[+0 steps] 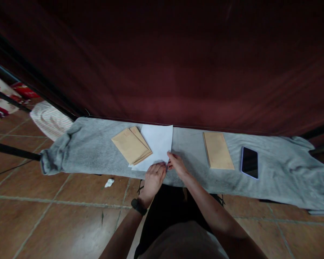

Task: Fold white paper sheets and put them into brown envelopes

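White sheets of paper [158, 142] lie on the grey cloth, partly beneath a small pile of tan envelopes [129, 145]. My right hand [177, 164] pinches the lower right corner of the top sheet, thumb above and the other fingers tucked by the edge. Beside it, my left hand [154, 176] has its bent fingers together over the lower edge of the same sheet, close to that corner; its thumb is hidden. Further right sits a neat stack of tan envelopes [218, 150], apart from both hands.
A phone [250, 162] with a dark screen lies right of the stack. The grey cloth [89, 151] covers a long narrow surface. Behind it hangs a dark red curtain [162, 72]. A crumpled white scrap [109, 182] rests on the tiled floor [70, 223]. Dark bars stand at left.
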A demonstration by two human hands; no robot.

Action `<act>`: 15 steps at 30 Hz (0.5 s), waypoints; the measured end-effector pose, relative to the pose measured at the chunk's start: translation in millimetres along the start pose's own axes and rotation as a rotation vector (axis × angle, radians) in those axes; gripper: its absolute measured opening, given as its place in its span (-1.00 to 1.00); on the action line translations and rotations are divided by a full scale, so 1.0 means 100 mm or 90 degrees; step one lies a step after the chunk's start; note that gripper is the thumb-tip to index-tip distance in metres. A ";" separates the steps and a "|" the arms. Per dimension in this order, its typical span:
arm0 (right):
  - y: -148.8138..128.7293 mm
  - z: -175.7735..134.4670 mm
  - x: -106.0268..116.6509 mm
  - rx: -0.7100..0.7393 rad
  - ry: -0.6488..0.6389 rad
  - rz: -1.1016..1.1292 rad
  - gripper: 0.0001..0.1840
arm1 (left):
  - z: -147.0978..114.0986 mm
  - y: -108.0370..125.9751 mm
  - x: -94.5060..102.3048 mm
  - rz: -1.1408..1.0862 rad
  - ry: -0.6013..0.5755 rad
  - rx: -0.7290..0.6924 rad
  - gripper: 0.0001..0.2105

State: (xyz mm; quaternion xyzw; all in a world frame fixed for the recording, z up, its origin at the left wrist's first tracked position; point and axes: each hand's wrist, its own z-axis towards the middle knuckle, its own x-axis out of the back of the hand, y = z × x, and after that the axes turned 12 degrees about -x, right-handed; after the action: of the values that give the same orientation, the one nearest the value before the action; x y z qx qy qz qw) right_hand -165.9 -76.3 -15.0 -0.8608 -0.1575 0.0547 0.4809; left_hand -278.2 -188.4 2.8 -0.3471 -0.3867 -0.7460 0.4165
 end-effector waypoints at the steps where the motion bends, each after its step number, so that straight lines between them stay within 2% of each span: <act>1: 0.00 0.00 0.02 0.012 0.011 -0.003 -0.64 | 0.01 0.08 0.00 0.002 -0.016 -0.029 -0.76; 5: 0.05 -0.03 0.30 0.050 0.073 -0.003 -0.79 | 0.05 0.37 -0.04 -0.018 -0.029 -0.087 -0.73; 12: 0.44 -0.25 1.22 0.025 0.175 0.053 -0.62 | 0.00 0.52 -0.23 -0.018 -0.029 -0.085 -0.74; 15: 0.60 -0.33 1.48 0.014 0.199 0.062 -0.58 | -0.01 0.56 -0.34 -0.013 -0.037 -0.076 -0.74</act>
State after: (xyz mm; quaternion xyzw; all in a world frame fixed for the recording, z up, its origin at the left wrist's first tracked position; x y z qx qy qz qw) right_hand -4.8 -84.7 -39.4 -0.8602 -0.0383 -0.0553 0.5055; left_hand -215.0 -197.3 -9.9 -0.3885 -0.3571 -0.7616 0.3762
